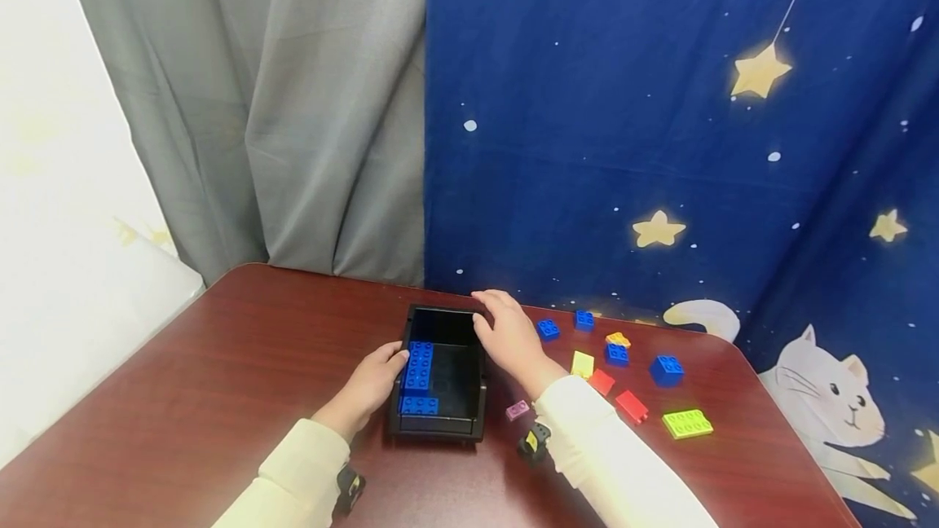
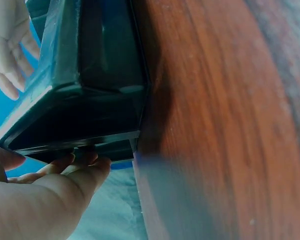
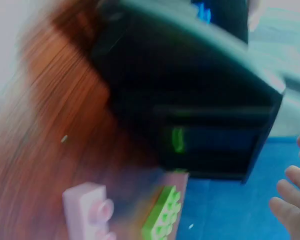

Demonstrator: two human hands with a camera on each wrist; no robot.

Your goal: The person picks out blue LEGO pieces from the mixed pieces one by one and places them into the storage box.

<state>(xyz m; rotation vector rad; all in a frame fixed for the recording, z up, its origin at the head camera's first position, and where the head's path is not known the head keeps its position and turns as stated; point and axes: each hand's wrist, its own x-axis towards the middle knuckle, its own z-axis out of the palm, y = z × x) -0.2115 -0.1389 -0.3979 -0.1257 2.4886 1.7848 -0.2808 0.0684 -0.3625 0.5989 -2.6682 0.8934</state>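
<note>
A black open-topped storage bin (image 1: 456, 381) stands on the table between the two hands. Two blue building bricks lie inside along its left side: a long one (image 1: 419, 365) and, nearer the front, a shorter one (image 1: 420, 406). My left hand (image 1: 376, 381) grips the bin's left wall, thumb at the rim and fingers against the outside; the left wrist view shows these fingers (image 2: 82, 172) under an edge of the wall. My right hand (image 1: 513, 338) hovers by the far right rim with loosely extended fingers, holding nothing. In the right wrist view its fingers (image 3: 290, 197) appear apart from the bin.
Right of the bin lie a purple brick (image 1: 517, 410), a lime-green brick (image 1: 687, 424), red bricks (image 1: 632, 407), a yellow brick (image 1: 583, 363), an orange piece (image 1: 618, 340) and several blue bricks (image 1: 666, 370). Curtains (image 1: 337, 121) hang behind the table (image 1: 183, 398).
</note>
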